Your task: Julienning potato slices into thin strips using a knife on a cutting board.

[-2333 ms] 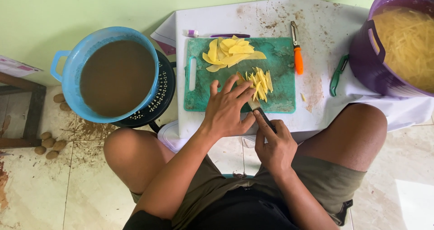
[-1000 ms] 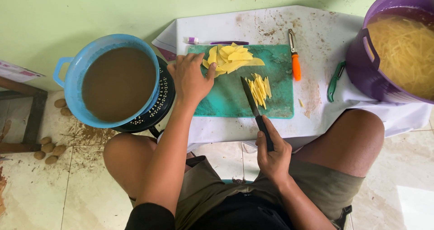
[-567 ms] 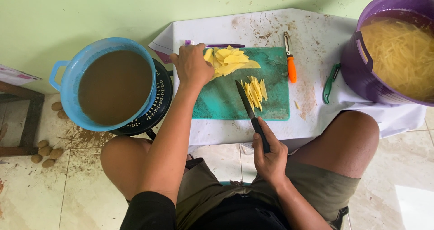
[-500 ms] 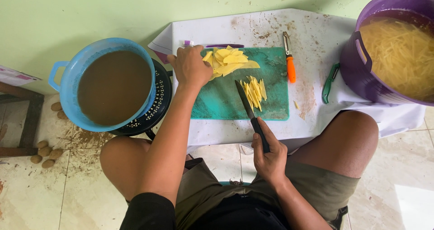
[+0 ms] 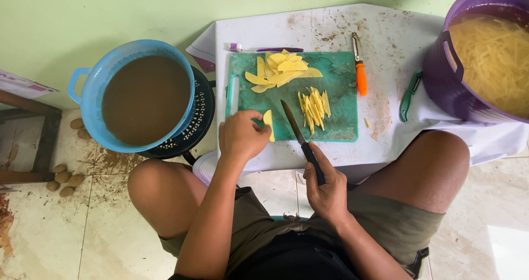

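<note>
One green cutting board (image 5: 336, 123) lies on the white-covered desk (image 5: 325, 29), carrying two groups of cut potato: a heap of slices (image 5: 282, 69) at its far edge and a cluster of thin strips (image 5: 314, 108) nearer the middle. The left hand (image 5: 242, 137) pinches a single slice (image 5: 269, 124) at the board's near edge. The right hand (image 5: 328, 189) is closed around the handle of one knife (image 5: 295, 127), its blade resting on the board between that slice and the strips. An orange peeler (image 5: 359, 71) lies beside the board. The blue tub (image 5: 140, 93) holds brown water; the purple tub (image 5: 487, 54) holds cut strips.
</note>
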